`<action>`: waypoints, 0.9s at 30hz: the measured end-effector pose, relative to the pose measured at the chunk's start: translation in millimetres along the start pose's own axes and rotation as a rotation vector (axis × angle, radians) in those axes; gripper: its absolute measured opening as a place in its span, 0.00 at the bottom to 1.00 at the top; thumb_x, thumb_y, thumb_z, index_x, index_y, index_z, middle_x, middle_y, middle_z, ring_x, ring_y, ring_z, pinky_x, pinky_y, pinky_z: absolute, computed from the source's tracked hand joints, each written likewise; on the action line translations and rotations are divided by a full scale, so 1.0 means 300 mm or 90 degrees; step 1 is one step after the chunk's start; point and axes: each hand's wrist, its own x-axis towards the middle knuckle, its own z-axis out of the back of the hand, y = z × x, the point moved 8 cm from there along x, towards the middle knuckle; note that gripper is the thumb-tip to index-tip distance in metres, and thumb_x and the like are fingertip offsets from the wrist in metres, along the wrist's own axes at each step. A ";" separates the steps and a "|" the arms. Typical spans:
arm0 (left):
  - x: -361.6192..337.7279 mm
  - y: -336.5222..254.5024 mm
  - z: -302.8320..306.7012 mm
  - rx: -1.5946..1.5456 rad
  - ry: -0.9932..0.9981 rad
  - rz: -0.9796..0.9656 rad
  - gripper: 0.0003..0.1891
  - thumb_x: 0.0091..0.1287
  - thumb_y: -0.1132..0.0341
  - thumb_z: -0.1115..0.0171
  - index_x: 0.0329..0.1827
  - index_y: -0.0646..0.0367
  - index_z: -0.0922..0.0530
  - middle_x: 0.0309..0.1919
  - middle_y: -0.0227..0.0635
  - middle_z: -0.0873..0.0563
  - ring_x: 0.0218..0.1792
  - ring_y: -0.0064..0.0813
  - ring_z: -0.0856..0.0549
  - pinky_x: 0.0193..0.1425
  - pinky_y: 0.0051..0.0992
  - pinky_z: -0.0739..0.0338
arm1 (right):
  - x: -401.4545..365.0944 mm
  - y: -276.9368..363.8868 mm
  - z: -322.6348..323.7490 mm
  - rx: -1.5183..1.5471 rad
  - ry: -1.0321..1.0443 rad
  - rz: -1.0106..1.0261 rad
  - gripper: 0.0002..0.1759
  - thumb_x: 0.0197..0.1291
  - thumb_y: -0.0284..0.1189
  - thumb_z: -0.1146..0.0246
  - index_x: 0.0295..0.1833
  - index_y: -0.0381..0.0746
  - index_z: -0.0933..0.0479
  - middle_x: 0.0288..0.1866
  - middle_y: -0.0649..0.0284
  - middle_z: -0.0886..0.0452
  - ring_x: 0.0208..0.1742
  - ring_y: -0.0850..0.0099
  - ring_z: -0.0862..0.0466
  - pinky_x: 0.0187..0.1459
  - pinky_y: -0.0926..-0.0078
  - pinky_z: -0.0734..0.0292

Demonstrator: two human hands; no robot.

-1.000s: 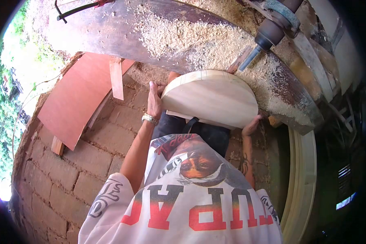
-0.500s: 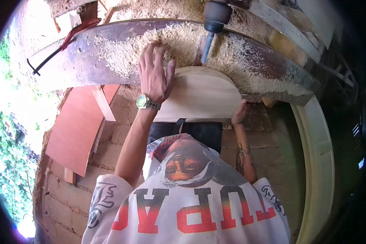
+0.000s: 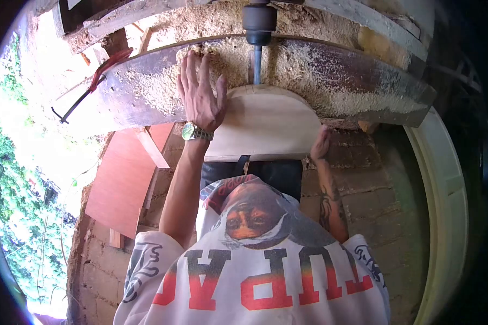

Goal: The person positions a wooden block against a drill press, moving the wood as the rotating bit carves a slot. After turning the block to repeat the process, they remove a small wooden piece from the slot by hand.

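A pale wooden board [image 3: 263, 127] with a rounded far end lies flat before my body, its straight edge toward me. My left hand [image 3: 202, 100] rests at its left side, fingers stretched over sawdust on the work table [image 3: 358, 81] and thumb along the board's edge. At the board's right edge, my right hand [image 3: 321, 143] grips with fingers together and bent; its thumb is hidden. A vertical tool bit [image 3: 257, 66] in a dark chuck [image 3: 259, 24] points down, its tip right at the middle of the curved edge.
A red-handled clamp [image 3: 98, 78] hangs over the table's left end. Sawdust [image 3: 303, 70] covers much of the top. Below left leans a reddish plywood sheet [image 3: 127, 184]. A pale curved frame [image 3: 444, 206] stands on the right, and a beam [image 3: 363, 21] runs behind.
The view has shifted, moving the clamp right and down. Against the board, the bit now sits farther left, nearer the middle of the curve. My right hand's fingers look more bent.
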 end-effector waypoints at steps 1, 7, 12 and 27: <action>0.009 -0.004 -0.002 0.016 0.011 -0.001 0.35 0.79 0.50 0.45 0.86 0.57 0.35 0.87 0.54 0.41 0.88 0.58 0.45 0.88 0.61 0.54 | 0.003 0.022 -0.003 -0.004 -0.006 -0.001 0.34 0.87 0.54 0.53 0.66 0.32 0.24 0.63 0.52 0.19 0.61 0.62 0.20 0.64 0.61 0.27; 0.047 -0.008 -0.022 0.052 0.053 -0.024 0.42 0.76 0.46 0.44 0.90 0.52 0.42 0.90 0.48 0.46 0.90 0.54 0.50 0.89 0.61 0.60 | -0.049 0.145 -0.043 -0.076 -0.246 0.033 0.32 0.88 0.53 0.55 0.57 0.32 0.24 0.52 0.54 0.18 0.54 0.63 0.20 0.57 0.59 0.27; 0.053 -0.006 -0.019 0.021 0.054 -0.015 0.45 0.72 0.47 0.42 0.91 0.51 0.43 0.91 0.45 0.46 0.90 0.53 0.50 0.88 0.61 0.58 | -0.062 0.278 -0.059 -0.126 -0.206 0.085 0.32 0.88 0.51 0.57 0.46 0.32 0.25 0.41 0.52 0.20 0.43 0.59 0.23 0.50 0.55 0.28; 0.090 -0.042 -0.008 0.122 0.080 -0.021 0.48 0.64 0.55 0.43 0.90 0.55 0.44 0.88 0.52 0.40 0.87 0.59 0.45 0.87 0.64 0.58 | -0.056 0.305 -0.091 -0.104 -0.219 0.149 0.32 0.88 0.53 0.60 0.37 0.37 0.38 0.33 0.62 0.38 0.36 0.67 0.35 0.42 0.58 0.34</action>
